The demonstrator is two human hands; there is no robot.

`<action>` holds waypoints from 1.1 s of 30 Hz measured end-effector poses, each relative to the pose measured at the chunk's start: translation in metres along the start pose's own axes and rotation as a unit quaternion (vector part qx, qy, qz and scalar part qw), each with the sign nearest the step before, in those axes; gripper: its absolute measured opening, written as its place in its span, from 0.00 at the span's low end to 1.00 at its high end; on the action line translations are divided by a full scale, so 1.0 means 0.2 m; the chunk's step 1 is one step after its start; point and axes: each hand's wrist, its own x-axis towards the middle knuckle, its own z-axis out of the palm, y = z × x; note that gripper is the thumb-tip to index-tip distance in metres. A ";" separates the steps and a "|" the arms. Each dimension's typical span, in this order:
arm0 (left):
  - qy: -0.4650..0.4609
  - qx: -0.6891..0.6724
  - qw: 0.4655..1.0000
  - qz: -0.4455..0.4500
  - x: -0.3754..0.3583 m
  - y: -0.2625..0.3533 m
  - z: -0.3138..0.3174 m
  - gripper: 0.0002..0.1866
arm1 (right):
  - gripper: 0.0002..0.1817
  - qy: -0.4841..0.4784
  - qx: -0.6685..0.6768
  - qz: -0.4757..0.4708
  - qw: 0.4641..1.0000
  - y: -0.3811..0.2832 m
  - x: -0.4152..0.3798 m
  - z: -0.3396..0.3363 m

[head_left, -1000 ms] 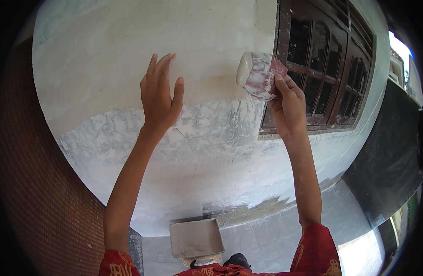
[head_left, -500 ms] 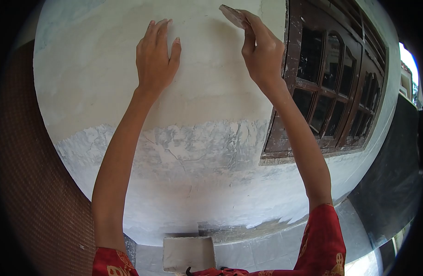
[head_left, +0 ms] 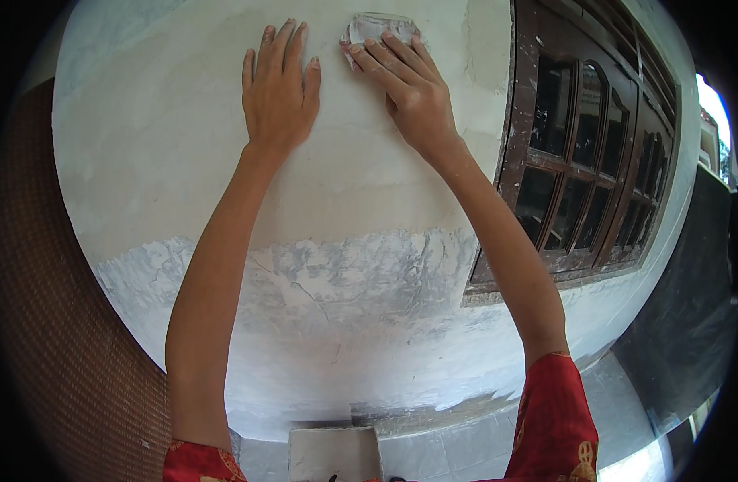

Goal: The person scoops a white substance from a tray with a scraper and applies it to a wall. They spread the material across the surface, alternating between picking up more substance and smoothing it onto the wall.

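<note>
My left hand (head_left: 280,88) lies against the pale wall (head_left: 184,161), palm down with fingers stretched out, holding nothing. To its right, my right hand (head_left: 417,100) presses a flat, putty-smeared scraper (head_left: 377,30) on the wall. The fingers spread over the scraper's lower part; its upper edge shows beyond the fingertips, whitish and roughly rectangular. What lies under the palm is hidden. The wall around both hands is coated beige, while a rougher grey and white band with cracks (head_left: 304,293) runs lower down.
A brown wooden window (head_left: 574,173) with dark panes stands right of my right arm. Below, on the grey tiled floor (head_left: 433,454), is a rectangular container (head_left: 335,454). Brown woven material (head_left: 79,321) covers the left side. A dark panel (head_left: 682,305) stands far right.
My right hand has turned and moved left, bringing the scraper from edge-on to flat against the wall. My left hand's fingers have spread a little. The view has shifted slightly.
</note>
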 end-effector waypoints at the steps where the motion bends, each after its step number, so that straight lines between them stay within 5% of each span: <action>1: -0.001 0.000 1.000 0.000 0.00 0.00 0.00 0.26 | 0.24 0.000 0.000 0.001 1.000 -0.01 -0.01 0.00; 16: -0.001 0.057 0.998 0.009 -0.01 0.00 0.02 0.27 | 0.35 -0.231 0.107 0.101 0.962 -0.27 -0.18 -0.31; 19: -0.003 0.067 0.998 0.006 0.01 0.00 0.00 0.27 | 0.32 -0.191 0.124 0.084 0.970 -0.25 -0.10 -0.43; 23: 0.004 0.017 1.000 0.018 0.07 -0.02 0.00 0.26 | 0.18 0.042 0.099 0.189 0.976 -0.11 0.07 -0.50; 25: 0.014 -0.009 0.999 0.027 0.09 -0.02 0.02 0.26 | 0.16 0.078 0.121 0.313 0.939 0.03 0.11 -0.48; 28: 0.022 0.041 0.999 0.022 0.10 0.00 0.05 0.25 | 0.25 0.038 0.155 0.398 0.903 0.18 0.20 -0.42; 31: 0.026 0.043 0.998 0.034 0.11 0.01 0.01 0.25 | 0.24 0.022 0.159 0.393 0.905 0.25 0.21 -0.29; 33: -0.052 0.010 0.999 -0.010 0.11 0.03 -0.03 0.29 | 0.24 0.010 0.158 0.407 0.899 0.24 0.23 -0.24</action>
